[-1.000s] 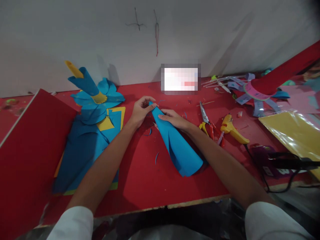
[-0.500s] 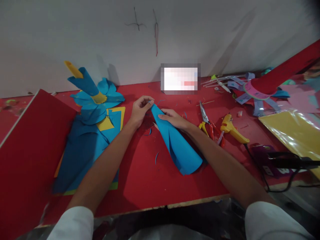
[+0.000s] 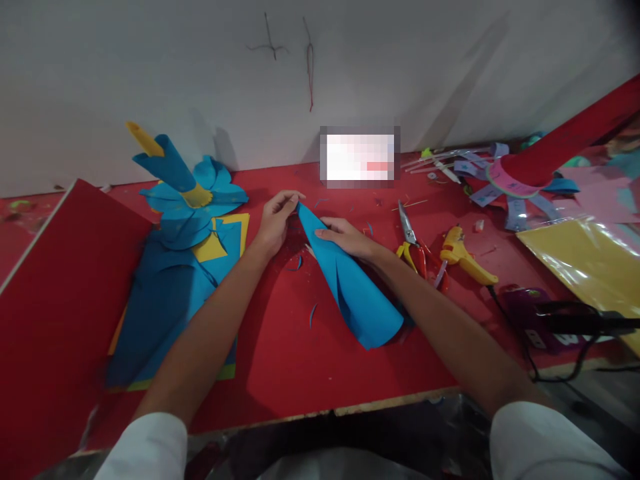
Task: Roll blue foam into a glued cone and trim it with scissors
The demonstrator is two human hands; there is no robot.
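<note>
A blue paper cone (image 3: pixel 350 283) lies on the red table (image 3: pixel 280 360), its point toward the wall and its wide mouth toward me. My left hand (image 3: pixel 276 219) pinches the narrow tip with closed fingers. My right hand (image 3: pixel 345 238) rests on top of the cone's upper part, fingers pressed flat along the seam. Small blue paper scraps (image 3: pixel 313 313) lie beside the cone.
A blue and yellow paper flower (image 3: pixel 187 193) stands at the left over blue and yellow sheets (image 3: pixel 165 300). A red board (image 3: pixel 55 313) fills the left. Scissors (image 3: pixel 411 239), a yellow glue gun (image 3: pixel 463 257), a cable (image 3: pixel 550 333), yellow wrapped paper (image 3: pixel 590 267) and paper strips (image 3: pixel 500 180) lie right.
My left hand has slid slightly left along the cone's tip and the cone has shifted a little with it. My right hand stays pressed on the cone.
</note>
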